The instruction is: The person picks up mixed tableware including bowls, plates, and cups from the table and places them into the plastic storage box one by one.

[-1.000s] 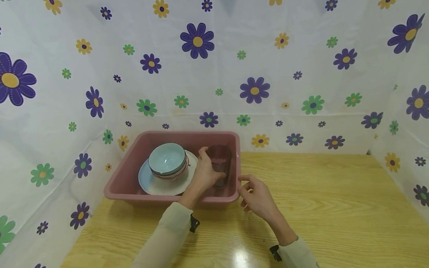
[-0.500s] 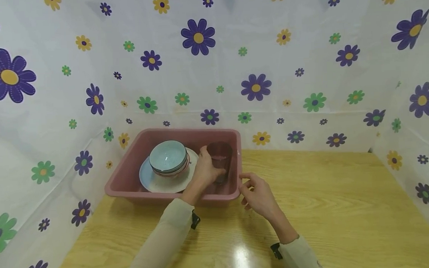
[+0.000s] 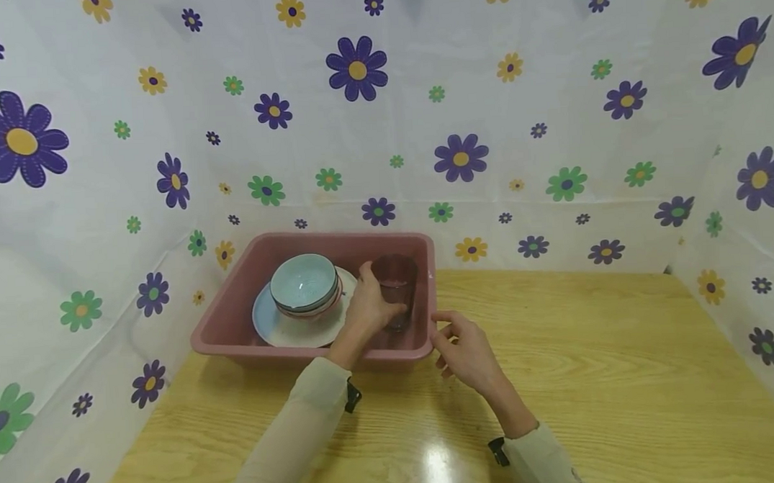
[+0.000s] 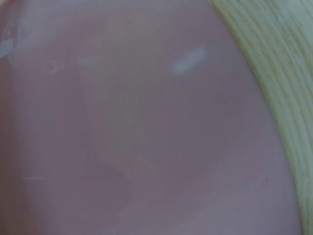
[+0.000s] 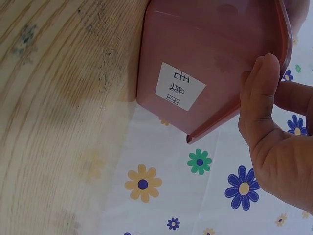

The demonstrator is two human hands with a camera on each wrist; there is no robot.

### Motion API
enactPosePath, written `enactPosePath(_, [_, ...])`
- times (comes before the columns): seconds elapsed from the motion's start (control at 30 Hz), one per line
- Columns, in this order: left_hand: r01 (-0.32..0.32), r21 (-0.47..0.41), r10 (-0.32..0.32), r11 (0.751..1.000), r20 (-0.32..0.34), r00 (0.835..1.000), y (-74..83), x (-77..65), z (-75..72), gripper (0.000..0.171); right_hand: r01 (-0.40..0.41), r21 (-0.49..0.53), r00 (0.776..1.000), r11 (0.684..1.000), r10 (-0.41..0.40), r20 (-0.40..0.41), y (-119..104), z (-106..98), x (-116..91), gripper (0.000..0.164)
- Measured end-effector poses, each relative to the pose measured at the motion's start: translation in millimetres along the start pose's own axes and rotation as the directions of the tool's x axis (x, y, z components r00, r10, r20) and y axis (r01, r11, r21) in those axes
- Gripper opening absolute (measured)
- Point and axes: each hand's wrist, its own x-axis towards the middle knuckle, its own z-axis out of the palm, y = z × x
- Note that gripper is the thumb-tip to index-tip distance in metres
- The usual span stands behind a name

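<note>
My left hand [image 3: 369, 307] reaches into the pink plastic tub [image 3: 249, 350] and grips a tall clear drinking glass [image 3: 396, 291] from its left side, thumb in front and fingers behind. The glass stands near the tub's right wall. To the left of this hand, a stack of bowls with a pale blue one [image 3: 303, 281] on top sits on a white and light-blue plate [image 3: 294, 335]. My right hand [image 3: 466, 353] is at the tub's right front corner, its fingertips right at the rim. In the right wrist view its fingers [image 5: 261, 93] lie fairly straight by the tub's outer wall.
The tub stands on a wood-grain table [image 3: 561, 363], towards the back left. A flower-print sheet [image 3: 408, 125] rises behind and at both sides. A white handwritten label [image 5: 180, 85] is stuck on the tub's outer wall. The left wrist view is mostly blurred pink plastic.
Both hands hold nearly the same places. The whole scene shifts slightly as the head moves, and the glass tilts very little, if at all.
</note>
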Motion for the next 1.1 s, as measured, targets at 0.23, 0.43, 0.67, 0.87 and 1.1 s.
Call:
enactPosePath(0.23, [-0.010,0.022,0.010,1.000,0.006,1.000,-0.6,0.9,1.0,0.116,-0.004,-0.001,1.000,1.000,0.004,-0.011,2,0,1,0.036])
enactPosePath(0.43, [-0.010,0.038,0.008,0.999,0.032,0.999,-0.9,-1.7,-1.9,0.118,-0.001,0.007,1.000,1.000,0.001,-0.014,4,0,1,0.035])
enactPosePath(0.67, [-0.056,0.014,0.055,0.998,0.028,0.998,-2.8,-5.3,-7.0,0.117,0.002,-0.002,1.000,1.000,-0.002,-0.010,2,-2,-2,0.035])
enactPosePath(0.87, [-0.062,0.005,0.062,0.998,0.022,0.998,1.4,-10.6,-12.5,0.114,0.006,-0.017,1.000,1.000,-0.007,-0.012,2,-3,-3,0.035])
enactPosePath(1.1, [-0.106,0.034,0.106,0.994,0.010,0.994,13.2,-24.0,-22.4,0.108,0.015,-0.018,1.000,1.000,-0.015,-0.017,4,-4,-2,0.034])
